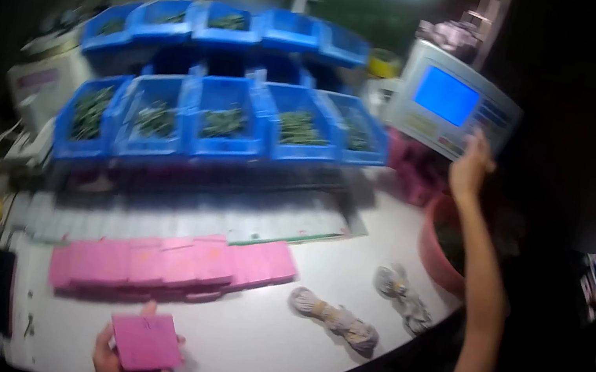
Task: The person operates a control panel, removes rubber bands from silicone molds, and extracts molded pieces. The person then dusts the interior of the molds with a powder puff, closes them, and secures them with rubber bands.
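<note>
Near the bottom of the view, my left hand (109, 364) holds a small square pink piece (148, 342) above the white table. My right hand (471, 169) is raised at the upper right, a finger extended to the key area of a grey panel (421, 122) with a lit blue screen (447, 96). Whether the fingertip presses a key cannot be made out. A row of overlapping pink pieces (176, 266) lies on the table beyond my left hand.
Blue bins (225, 119) with small green items stand in tiers at the back. Two bundles of grey cord (334, 321) lie on the white table (237, 351). A reddish round tub (437, 246) stands below the panel. A dark flat object (2, 292) lies at left.
</note>
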### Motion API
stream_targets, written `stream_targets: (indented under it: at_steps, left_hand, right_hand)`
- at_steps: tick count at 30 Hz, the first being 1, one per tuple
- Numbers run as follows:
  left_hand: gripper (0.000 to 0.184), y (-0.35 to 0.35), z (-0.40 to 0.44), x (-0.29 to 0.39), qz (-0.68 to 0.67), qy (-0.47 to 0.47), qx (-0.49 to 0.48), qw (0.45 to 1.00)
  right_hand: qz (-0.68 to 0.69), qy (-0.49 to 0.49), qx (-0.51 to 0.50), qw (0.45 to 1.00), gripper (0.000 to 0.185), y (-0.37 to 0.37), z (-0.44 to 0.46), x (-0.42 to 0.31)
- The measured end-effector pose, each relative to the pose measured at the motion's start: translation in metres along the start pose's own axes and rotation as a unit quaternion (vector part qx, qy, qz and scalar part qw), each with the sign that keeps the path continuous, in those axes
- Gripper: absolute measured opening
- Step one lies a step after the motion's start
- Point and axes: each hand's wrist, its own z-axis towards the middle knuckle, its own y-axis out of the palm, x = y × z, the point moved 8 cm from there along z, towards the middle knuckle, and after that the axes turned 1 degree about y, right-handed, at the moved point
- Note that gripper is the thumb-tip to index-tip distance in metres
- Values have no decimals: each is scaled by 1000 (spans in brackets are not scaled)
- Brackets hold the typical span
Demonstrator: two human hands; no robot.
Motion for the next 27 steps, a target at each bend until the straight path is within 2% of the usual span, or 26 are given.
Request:
stream_targets:
  at_steps: [1,2,3,4,5,7,9,10,11,13,14,15,16,18,19,21,26,27]
  left_hand:
    - [77,-20,-1,14,-59,26,96,993]
    - [76,-6,-6,36,-81,53,113,989]
    - [70,-13,-12,64,7,61,138,988]
    - [64,-6,-14,98,173,129,83,973]
    - [58,-4,-16,127,235,151,75,957]
    - [48,-10,-25,183,264,205,131,934]
    - [37,-24,-26,235,301,255,156,906]
    - [35,-46,-16,267,393,249,228,855]
    - [34,-70,-17,302,478,241,304,788]
    - [38,-78,3,331,617,219,362,663]
    - [44,-104,16,350,653,231,398,602]
    - [51,-122,26,366,684,241,431,537]
    - [51,-120,32,368,683,241,433,536]
    - [60,-112,47,369,749,194,462,433]
    - [60,-116,54,371,749,194,462,432]
    - [63,-116,70,370,782,175,458,385]
    - [68,-128,94,367,803,146,441,373]
    - [68,-128,93,365,802,158,457,350]
  right_hand:
    - [16,-7,48,999,39,4,-1,9]
    - [82,37,-26,996,45,5,2,10]
    - [55,28,-35,997,43,7,2,12]
    - [30,-2,-30,999,44,28,0,33]
    - [37,-12,-5,999,45,34,0,41]
    - [-2,-32,-13,999,56,83,2,96]
    - [-14,14,-49,999,55,87,6,98]
    - [4,11,-53,999,55,92,2,103]
    - [34,2,-37,999,45,112,-4,107]
    - [56,-11,1,998,28,121,-2,140]
    - [-91,-23,-65,994,27,50,3,41]
    - [-97,-32,-64,993,28,55,2,45]
    - [-102,-25,-79,991,28,54,2,43]
    - [-105,-19,-93,990,29,49,3,35]
    - [-110,-13,-103,989,29,47,3,32]
    - [-117,-6,-112,987,30,47,3,33]
    - [-117,-17,-128,985,32,45,2,32]
    - [-120,-17,-130,984,32,46,3,30]
